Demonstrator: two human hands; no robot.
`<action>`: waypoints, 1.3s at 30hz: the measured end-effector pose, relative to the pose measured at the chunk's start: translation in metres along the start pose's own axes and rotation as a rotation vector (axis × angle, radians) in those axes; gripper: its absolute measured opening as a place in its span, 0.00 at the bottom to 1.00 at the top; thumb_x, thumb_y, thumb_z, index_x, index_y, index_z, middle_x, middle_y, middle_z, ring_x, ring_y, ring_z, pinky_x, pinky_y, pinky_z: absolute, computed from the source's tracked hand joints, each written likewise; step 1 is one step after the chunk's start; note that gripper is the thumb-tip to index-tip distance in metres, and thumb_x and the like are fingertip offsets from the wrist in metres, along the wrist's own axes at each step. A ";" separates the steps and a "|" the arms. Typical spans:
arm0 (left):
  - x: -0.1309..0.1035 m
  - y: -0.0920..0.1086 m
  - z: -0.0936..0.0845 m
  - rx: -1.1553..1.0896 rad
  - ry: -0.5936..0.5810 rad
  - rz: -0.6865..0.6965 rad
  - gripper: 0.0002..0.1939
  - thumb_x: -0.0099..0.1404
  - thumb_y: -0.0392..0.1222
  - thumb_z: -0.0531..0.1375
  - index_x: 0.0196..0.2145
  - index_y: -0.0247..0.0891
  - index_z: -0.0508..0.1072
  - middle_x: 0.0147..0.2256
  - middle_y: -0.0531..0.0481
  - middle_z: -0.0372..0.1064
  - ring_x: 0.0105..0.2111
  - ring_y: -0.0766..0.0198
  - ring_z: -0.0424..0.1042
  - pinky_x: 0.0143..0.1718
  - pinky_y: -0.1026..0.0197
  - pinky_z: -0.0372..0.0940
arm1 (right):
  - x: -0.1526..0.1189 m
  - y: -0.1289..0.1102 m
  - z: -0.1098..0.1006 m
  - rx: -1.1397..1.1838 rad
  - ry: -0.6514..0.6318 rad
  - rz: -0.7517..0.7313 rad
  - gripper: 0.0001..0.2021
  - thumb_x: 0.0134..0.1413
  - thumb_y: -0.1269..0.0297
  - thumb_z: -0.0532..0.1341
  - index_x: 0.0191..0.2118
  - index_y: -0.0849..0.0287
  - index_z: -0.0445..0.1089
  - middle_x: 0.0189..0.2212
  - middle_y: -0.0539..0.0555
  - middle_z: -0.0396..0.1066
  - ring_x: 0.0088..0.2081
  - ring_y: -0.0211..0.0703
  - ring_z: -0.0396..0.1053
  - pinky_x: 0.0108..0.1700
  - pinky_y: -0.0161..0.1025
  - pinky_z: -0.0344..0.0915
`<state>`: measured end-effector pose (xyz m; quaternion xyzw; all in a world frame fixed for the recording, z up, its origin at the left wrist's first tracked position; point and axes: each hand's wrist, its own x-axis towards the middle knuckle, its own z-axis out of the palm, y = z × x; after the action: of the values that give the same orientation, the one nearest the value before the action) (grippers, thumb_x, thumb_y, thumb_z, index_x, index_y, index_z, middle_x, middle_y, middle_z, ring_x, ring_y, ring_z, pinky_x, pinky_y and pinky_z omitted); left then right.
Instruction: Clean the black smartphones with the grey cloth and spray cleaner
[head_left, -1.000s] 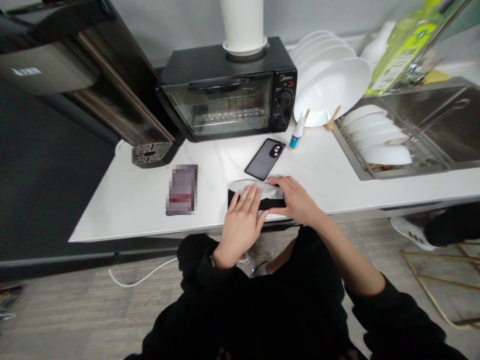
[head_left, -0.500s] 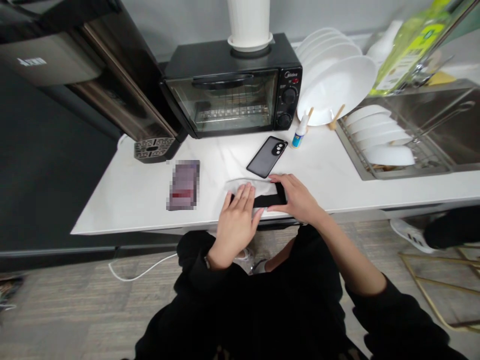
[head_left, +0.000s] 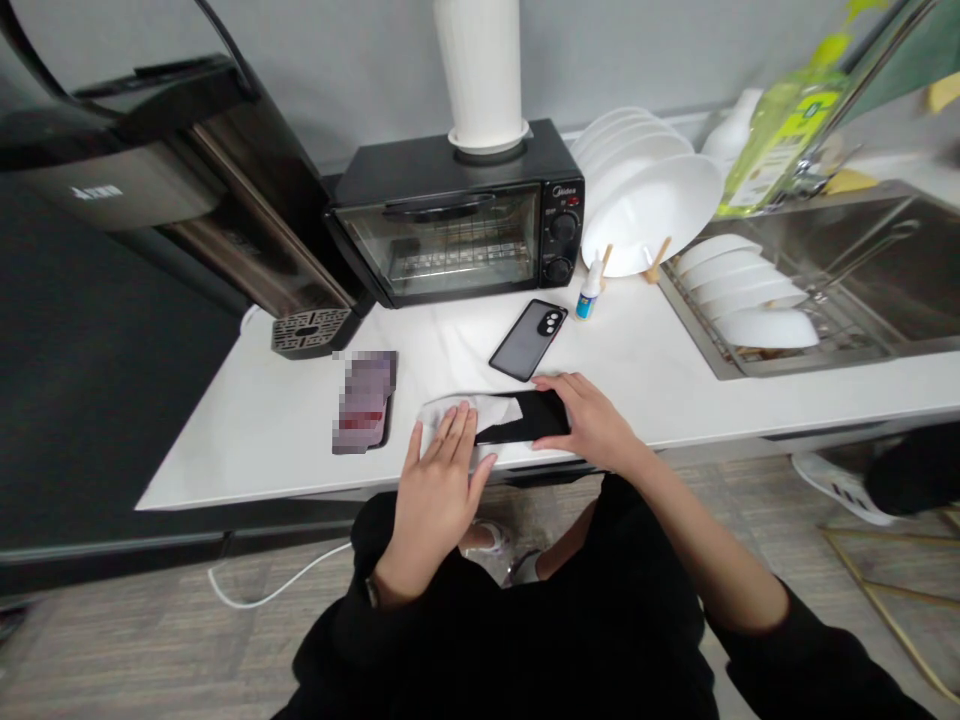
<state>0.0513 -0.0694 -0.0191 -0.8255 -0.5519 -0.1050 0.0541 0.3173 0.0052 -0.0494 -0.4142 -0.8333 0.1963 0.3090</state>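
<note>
A black phone lies flat near the counter's front edge. Over its left part is a pale cloth, pressed down by the fingers of my left hand, which are stretched out flat. My right hand grips the phone's right end between thumb and fingers. Just behind the phone lies a dark phone case with a camera cutout. A small white and blue spray bottle stands behind the case to the right. Off to the left rests another phone, its screen pixelated.
On the white counter stand a black toaster oven, a drink machine at left and white plates in a rack. Bowls sit by the sink. A person's shoe is at right.
My left hand has slid left along the phone with the cloth, uncovering more of its black surface. My right hand still holds the right end. The camera view has shifted slightly.
</note>
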 end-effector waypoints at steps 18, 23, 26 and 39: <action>0.013 0.012 0.012 -0.035 0.019 -0.086 0.34 0.81 0.53 0.49 0.75 0.31 0.55 0.73 0.35 0.55 0.74 0.43 0.57 0.75 0.31 0.42 | 0.000 -0.002 -0.004 0.006 -0.007 0.008 0.43 0.53 0.44 0.75 0.69 0.51 0.61 0.55 0.61 0.74 0.56 0.65 0.71 0.60 0.63 0.70; 0.037 0.057 0.025 -0.150 -0.015 0.102 0.34 0.80 0.54 0.51 0.73 0.28 0.60 0.73 0.35 0.56 0.75 0.47 0.54 0.75 0.41 0.51 | -0.001 -0.002 -0.003 -0.015 0.000 0.017 0.38 0.58 0.45 0.72 0.69 0.52 0.62 0.56 0.63 0.73 0.57 0.65 0.70 0.60 0.64 0.70; 0.031 0.064 0.024 -0.175 -0.028 0.142 0.35 0.80 0.57 0.50 0.74 0.30 0.59 0.74 0.38 0.55 0.75 0.51 0.54 0.75 0.44 0.52 | -0.001 -0.002 -0.003 -0.018 0.000 0.005 0.38 0.58 0.44 0.71 0.69 0.52 0.62 0.56 0.63 0.73 0.57 0.65 0.70 0.60 0.63 0.70; 0.023 0.044 0.023 -0.166 0.016 -0.004 0.35 0.80 0.57 0.50 0.72 0.28 0.62 0.74 0.36 0.56 0.75 0.47 0.55 0.74 0.43 0.55 | -0.002 -0.002 -0.002 -0.047 0.007 -0.001 0.40 0.56 0.43 0.72 0.68 0.52 0.62 0.56 0.62 0.73 0.57 0.66 0.71 0.60 0.64 0.70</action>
<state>0.1026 -0.0612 -0.0347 -0.8252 -0.5424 -0.1570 -0.0102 0.3181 0.0022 -0.0478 -0.4216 -0.8368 0.1752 0.3021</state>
